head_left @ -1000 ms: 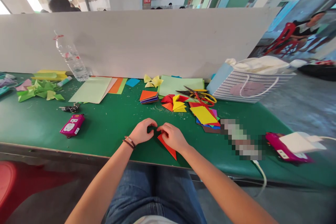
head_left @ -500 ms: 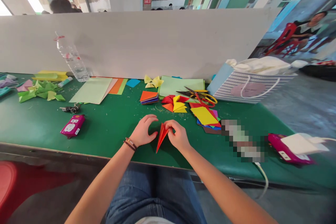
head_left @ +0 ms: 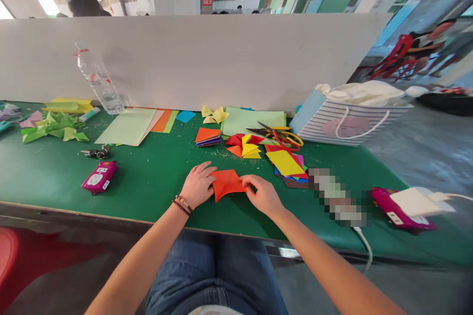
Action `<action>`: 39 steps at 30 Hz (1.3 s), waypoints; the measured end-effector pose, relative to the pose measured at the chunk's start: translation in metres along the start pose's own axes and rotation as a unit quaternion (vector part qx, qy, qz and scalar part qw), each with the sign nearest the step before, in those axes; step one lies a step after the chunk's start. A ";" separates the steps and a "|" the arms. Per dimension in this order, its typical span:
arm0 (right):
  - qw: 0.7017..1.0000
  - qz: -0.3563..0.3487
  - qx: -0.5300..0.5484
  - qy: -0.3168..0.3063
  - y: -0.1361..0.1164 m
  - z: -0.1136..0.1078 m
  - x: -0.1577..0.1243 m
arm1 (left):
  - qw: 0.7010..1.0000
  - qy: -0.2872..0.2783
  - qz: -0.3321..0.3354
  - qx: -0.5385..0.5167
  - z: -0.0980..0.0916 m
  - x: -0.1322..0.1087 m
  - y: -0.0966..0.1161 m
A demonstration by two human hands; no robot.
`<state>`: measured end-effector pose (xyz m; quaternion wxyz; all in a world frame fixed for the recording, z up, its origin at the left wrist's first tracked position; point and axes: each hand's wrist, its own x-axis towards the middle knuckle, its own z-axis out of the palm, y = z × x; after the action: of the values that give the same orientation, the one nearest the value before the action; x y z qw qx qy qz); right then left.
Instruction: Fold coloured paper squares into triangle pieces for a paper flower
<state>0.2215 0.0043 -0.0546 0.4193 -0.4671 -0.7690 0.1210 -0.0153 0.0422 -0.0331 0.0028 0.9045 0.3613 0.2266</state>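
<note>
A folded orange-red paper (head_left: pixel 226 183) lies on the green table (head_left: pixel 148 182) between my hands. My left hand (head_left: pixel 197 186), with a bead bracelet at the wrist, rests beside the paper's left edge, fingers curled and touching it. My right hand (head_left: pixel 263 194) pinches the paper's right corner. Behind the paper lie a small stack of coloured squares (head_left: pixel 209 136), folded red and yellow pieces (head_left: pixel 246 145), and a pile of paper with a yellow sheet on top (head_left: pixel 286 162).
Scissors (head_left: pixel 281 136) lie by a light green sheet (head_left: pixel 254 119). A striped gift bag (head_left: pixel 343 120) stands right; a water bottle (head_left: pixel 96 81) at the back left. Green folded scraps (head_left: pixel 55 128), keys (head_left: pixel 96 152), pink device (head_left: pixel 99 177), another pink device with white charger (head_left: pixel 406 202). A white partition (head_left: pixel 207 54) backs the table.
The orange-red paper, a narrow triangle under my right hand before, was lifted on edge and now lies opened wider and flat between both hands. My left hand shifted to its left edge.
</note>
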 end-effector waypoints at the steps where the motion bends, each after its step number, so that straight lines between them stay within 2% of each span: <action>1: 1.000 -0.011 -0.006 -0.019 0.001 -0.002 -0.002 | 1.000 -0.001 -0.005 -0.003 0.001 0.000 -0.001; 6: 0.987 -0.106 -0.072 -0.099 -0.001 -0.004 -0.003 | 1.000 -0.008 -0.018 -0.019 0.002 -0.001 0.002; 9: 0.984 -0.118 -0.071 -0.113 -0.004 -0.004 -0.003 | 0.999 -0.008 -0.032 -0.030 0.001 0.000 0.004; 11: 0.988 -0.087 -0.050 -0.119 -0.005 -0.005 -0.002 | 0.998 -0.007 -0.042 -0.044 0.001 0.001 0.006; 16: 0.991 0.111 -0.035 -0.064 -0.001 -0.001 0.006 | 0.990 0.015 -0.097 -0.103 0.002 0.003 0.009; 20: 0.981 0.175 -0.055 -0.058 0.002 0.007 0.017 | 0.977 0.039 -0.150 -0.146 0.001 0.003 0.008; 27: 0.973 0.191 -0.088 -0.095 -0.003 0.012 0.025 | 0.972 0.025 -0.119 -0.203 -0.005 0.004 0.008; 33: 0.971 0.173 -0.120 -0.114 -0.007 0.016 0.028 | 0.974 0.044 -0.135 -0.179 0.002 0.005 0.005; 39: 0.972 0.161 -0.131 -0.107 -0.007 0.016 0.027 | 0.983 0.016 -0.099 -0.153 0.002 0.004 0.006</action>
<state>0.1998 0.0257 -0.0461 0.2444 -0.6203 -0.7331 0.1346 -0.0083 0.0407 -0.0325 0.1578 0.8494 0.4100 0.2924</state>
